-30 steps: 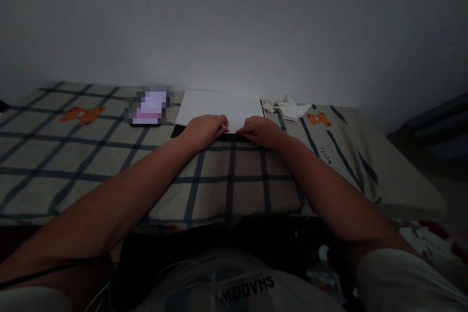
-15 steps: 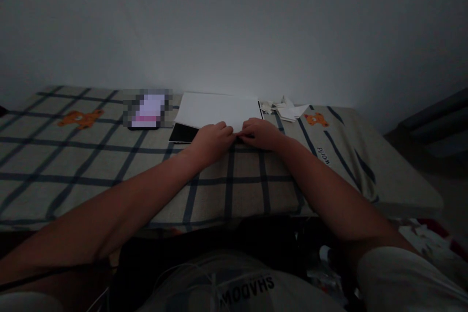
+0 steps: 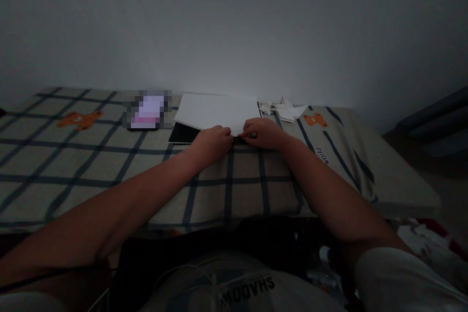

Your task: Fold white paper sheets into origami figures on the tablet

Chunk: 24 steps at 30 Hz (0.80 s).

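From the head camera, the left hand point(image 3: 211, 141) and the right hand point(image 3: 263, 133) meet, fingers curled down, pinching the near corner of a white sheet of paper point(image 3: 215, 111) lying on a dark board point(image 3: 182, 133) on the checked cloth point(image 3: 109, 165), with folded paper shapes point(image 3: 284, 108) just to its right.

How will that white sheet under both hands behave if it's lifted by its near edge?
The white sheet looks thin, so probably light and floppy. It lies on a dark board, so it may slide. Left hand and right hand pinch its near edge; it likely creases easily.
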Tool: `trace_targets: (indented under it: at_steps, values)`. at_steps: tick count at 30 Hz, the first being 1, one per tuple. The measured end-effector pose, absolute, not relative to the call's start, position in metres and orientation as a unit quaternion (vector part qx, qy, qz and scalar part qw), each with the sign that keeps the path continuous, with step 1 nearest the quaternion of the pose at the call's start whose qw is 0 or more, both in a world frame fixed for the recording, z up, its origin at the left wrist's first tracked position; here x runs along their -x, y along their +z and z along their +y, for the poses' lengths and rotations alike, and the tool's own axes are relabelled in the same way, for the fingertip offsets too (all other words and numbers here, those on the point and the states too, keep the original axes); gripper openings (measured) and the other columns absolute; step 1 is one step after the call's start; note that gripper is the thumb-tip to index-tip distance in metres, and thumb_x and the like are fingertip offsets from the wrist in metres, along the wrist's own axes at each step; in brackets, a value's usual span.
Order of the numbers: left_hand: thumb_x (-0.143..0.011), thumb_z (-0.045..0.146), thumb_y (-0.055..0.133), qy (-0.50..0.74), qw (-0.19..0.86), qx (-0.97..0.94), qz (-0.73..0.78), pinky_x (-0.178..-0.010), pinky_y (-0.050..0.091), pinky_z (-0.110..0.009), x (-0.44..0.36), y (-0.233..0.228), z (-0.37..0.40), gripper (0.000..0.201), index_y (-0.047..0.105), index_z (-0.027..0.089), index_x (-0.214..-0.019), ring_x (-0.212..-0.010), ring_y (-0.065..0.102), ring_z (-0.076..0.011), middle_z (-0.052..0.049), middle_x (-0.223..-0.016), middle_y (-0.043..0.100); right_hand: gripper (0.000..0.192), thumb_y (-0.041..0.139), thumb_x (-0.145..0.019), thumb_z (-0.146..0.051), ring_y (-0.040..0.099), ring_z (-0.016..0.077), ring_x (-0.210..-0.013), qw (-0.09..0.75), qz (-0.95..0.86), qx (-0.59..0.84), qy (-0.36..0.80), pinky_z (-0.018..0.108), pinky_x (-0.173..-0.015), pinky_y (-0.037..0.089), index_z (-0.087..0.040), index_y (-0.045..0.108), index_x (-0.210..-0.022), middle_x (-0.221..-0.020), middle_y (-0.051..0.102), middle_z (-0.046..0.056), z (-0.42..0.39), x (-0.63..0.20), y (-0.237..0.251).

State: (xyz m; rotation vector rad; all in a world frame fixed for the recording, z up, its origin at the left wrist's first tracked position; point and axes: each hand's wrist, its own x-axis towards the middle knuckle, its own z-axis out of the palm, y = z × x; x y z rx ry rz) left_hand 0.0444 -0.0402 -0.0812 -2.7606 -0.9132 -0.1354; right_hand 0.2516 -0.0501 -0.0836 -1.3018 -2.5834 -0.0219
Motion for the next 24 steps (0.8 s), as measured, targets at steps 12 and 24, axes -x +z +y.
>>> trace_targets:
  at_steps: [12,24]
  values:
    - [-0.089,0.021,0.040,-0.057,0.139,0.946,-0.288,-0.054,0.035,-0.029,-0.041,-0.084,-0.042,0.030,0.060,0.021,-0.111,-0.079,0.056,-0.0218,-0.008,-0.092,0.059,0.024,0.050,-0.084,-0.029,0.052,0.0148,-0.081,0.099,-0.889,0.448,0.001,0.026,-0.066,0.030,-0.021,0.069,-0.096,-0.090,0.064,0.005,-0.056,-0.250,-0.077]
    - [-0.088,0.022,0.041,-0.073,0.136,0.946,-0.286,-0.055,0.037,-0.030,-0.043,-0.085,-0.041,0.026,0.064,0.019,-0.100,-0.081,0.055,-0.0222,-0.008,-0.092,0.058,0.029,0.048,-0.085,-0.032,0.051,0.0143,-0.073,0.045,-0.886,0.462,0.008,0.027,-0.067,0.034,-0.015,0.070,-0.077,-0.080,0.063,0.008,-0.057,-0.260,-0.068]
